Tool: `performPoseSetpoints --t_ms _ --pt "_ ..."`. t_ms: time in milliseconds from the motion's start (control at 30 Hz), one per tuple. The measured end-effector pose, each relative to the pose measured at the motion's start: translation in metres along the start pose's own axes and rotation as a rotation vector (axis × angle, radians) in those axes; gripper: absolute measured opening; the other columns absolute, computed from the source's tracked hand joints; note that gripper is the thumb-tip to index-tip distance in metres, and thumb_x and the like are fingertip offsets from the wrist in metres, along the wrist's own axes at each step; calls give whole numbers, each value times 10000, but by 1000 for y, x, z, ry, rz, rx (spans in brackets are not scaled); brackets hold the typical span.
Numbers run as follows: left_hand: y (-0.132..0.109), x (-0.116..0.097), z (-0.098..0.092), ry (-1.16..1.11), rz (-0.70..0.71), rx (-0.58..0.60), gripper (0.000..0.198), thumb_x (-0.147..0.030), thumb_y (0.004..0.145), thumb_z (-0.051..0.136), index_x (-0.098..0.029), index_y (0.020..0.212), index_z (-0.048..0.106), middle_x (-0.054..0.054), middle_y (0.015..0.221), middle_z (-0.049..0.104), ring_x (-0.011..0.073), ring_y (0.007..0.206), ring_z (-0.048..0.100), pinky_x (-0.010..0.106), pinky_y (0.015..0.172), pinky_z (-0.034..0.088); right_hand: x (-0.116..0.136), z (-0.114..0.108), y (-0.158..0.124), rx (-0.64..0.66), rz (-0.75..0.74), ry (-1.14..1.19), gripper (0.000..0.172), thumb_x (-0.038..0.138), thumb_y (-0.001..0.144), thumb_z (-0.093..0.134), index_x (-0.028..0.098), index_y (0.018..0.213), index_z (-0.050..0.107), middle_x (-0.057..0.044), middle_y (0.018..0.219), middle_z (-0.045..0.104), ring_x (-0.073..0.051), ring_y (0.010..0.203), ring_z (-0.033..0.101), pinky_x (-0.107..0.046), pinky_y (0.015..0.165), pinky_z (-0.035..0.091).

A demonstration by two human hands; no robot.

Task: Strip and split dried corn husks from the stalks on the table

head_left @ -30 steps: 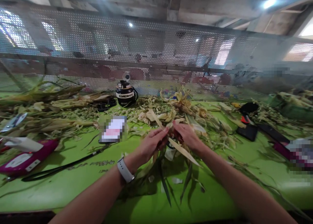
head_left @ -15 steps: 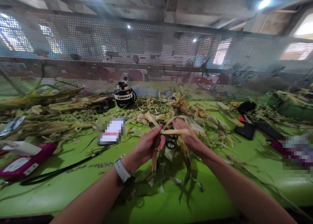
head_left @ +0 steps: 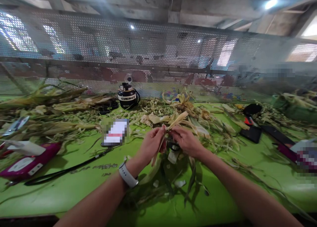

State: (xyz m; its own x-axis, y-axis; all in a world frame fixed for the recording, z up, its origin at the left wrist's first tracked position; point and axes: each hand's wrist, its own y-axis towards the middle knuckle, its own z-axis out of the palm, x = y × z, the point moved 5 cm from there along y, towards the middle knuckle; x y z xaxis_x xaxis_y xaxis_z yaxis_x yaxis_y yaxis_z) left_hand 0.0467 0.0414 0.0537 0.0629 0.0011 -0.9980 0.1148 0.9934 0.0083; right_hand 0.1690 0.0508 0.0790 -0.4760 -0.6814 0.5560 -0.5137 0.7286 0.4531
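I see the left hand (head_left: 151,144) and right hand (head_left: 187,141) pinching pale husk strips (head_left: 178,119); too hard a tug might tear them

The left hand (head_left: 154,142) and right hand (head_left: 186,141) pinch a husk (head_left: 178,119) between them above the green table (head_left: 81,195). A watch (head_left: 127,176) circles the left wrist (head_left: 134,165). A phone (head_left: 114,133) lies left of the hands; beyond it stands a black jar (head_left: 127,102) marked ENERGY, beside leafy scraps (head_left: 152,105).
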Motion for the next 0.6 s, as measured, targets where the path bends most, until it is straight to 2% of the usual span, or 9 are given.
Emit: performPoseSetpoints --t_ms 100,167,300,400,467,600 --pt "0 -1 -2 79 57 -37 339 -521 797 515 -187 743 490 -104 353 404 56 278 315 172 309 227 -8 -4 1 -21 -16 -27 261 330 923 399 178 830 590 -66 825 624 -186 802 559 -297 742 436" --pt "0 -2 -1 73 93 -10 307 -487 794 538 -182 782 503 -116 371 383 43 296 301 161 322 218 -13 -7 3 -53 -24 -87 275 343 923 398 179 875 614 -82 872 645 -202 848 569 -320 774 439" --pt "0 -2 8 -21 141 110 308 -456 762 590 -173 846 500 -83 476 499 69 395 478 177 418 382 -20 -12 3 -155 -40 -217 316 348 929 377 178 937 644 -103 936 655 -227 918 563 -375 850 420" --pt "1 1 9 -86 130 90 346 -486 749 592 -195 863 442 -45 581 598 126 466 592 237 478 470 -20 -20 -1 -338 29 -229 302 377 900 438 175 961 654 -119 1018 637 -245 997 535 -412 934 372" --pt "2 4 7 -95 132 33 345 -488 748 591 -202 840 422 -32 629 621 136 473 606 259 486 490 -20 -18 -4 -380 122 -118 295 402 874 480 175 903 667 -108 969 644 -236 956 544 -396 911 393" --pt "0 8 5 27 215 -25 280 -442 774 575 -188 792 458 3 670 626 144 528 609 254 483 488 -13 3 -5 -208 249 308 307 442 840 515 174 850 664 -55 853 643 -185 832 564 -303 763 451"
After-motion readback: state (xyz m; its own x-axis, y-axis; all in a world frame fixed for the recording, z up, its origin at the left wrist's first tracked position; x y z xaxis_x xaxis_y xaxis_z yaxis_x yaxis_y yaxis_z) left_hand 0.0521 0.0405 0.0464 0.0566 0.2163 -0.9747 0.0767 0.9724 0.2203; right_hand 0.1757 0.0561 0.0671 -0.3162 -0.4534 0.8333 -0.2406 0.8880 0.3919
